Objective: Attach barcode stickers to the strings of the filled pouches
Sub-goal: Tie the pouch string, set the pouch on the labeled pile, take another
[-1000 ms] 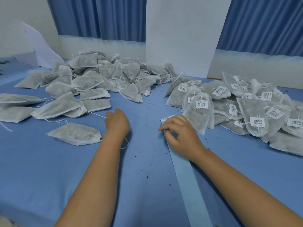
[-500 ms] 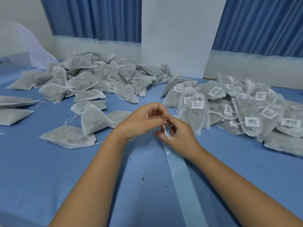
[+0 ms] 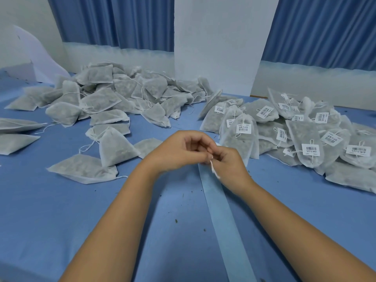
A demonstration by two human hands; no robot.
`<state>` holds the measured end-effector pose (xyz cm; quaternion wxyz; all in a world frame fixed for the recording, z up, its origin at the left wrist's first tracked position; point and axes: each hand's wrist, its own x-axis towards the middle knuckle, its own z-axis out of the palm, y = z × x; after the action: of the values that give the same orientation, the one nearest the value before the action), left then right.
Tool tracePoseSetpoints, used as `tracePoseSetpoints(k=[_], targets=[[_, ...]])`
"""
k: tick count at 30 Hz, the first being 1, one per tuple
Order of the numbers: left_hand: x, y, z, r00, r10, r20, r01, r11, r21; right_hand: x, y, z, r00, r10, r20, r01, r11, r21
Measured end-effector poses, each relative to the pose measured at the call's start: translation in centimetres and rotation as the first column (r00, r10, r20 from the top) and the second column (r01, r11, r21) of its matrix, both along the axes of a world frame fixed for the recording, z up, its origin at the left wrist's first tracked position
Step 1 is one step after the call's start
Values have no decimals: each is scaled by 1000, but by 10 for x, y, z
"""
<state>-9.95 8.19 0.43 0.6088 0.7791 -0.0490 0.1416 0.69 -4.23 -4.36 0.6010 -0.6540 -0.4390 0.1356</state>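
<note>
Blue-covered table (image 3: pixel 61 220) stood before blue curtains (image 3: pixel 114 21).
Over the backing strip (image 3: pixel 223 220), the left hand (image 3: pixel 183 148) and right hand (image 3: pixel 228 166) pinched a white string (image 3: pixel 214 169) with curled fingertips, between untagged pouches (image 3: pixel 114 92) and tagged pouches (image 3: pixel 295 131).

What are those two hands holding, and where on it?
A white string, pinched near its top where the left hand and right hand meet; its lower end dangles free.

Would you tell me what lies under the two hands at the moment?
A pale blue strip runs across the blue cloth and under the left hand and right hand, which hide its far end. A white string hangs between them; any sticker they hold is covered.
</note>
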Motion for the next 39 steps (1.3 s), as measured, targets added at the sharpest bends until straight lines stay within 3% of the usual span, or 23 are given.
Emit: tracePoseSetpoints(k=[3, 5, 7, 9, 15, 18, 23, 29, 35, 39], targets=[[2, 12, -2, 973, 221, 64, -214, 973, -90, 0, 1, 1, 998, 23, -60, -20, 999, 43], [1, 22, -6, 945, 327, 32, -328, 939, 103, 1, -1, 3, 991, 24, -134, -14, 997, 78], [1, 28, -13, 932, 355, -70, -316, 893, 321, 3, -3, 5, 980, 40, -193, -20, 994, 103], [2, 29, -20, 917, 372, -144, -279, 856, 436, 2, -6, 10, 963, 56, -262, -24, 992, 124], [5, 26, -24, 933, 360, -12, -294, 781, 551, 4, -11, 25, 894, 121, -431, -42, 981, 189], [2, 27, -20, 918, 387, 82, -375, 785, 493, 6, -15, 29, 846, 185, -499, -67, 967, 245], [0, 17, -9, 941, 338, 34, -332, 893, 303, 4, -16, 30, 817, 248, -520, -121, 956, 266], [-2, 11, -1, 970, 244, 8, -244, 970, 7, -2, -12, 21, 967, 106, -232, -87, 992, 87], [-5, 14, 1, 984, 160, -75, -168, 979, -113, -1, -11, 18, 992, -70, -103, 82, 990, 114], [-2, 5, 0, 990, 130, -49, -138, 964, -228, -1, -12, 15, 986, -164, 7, 163, 982, 97]])
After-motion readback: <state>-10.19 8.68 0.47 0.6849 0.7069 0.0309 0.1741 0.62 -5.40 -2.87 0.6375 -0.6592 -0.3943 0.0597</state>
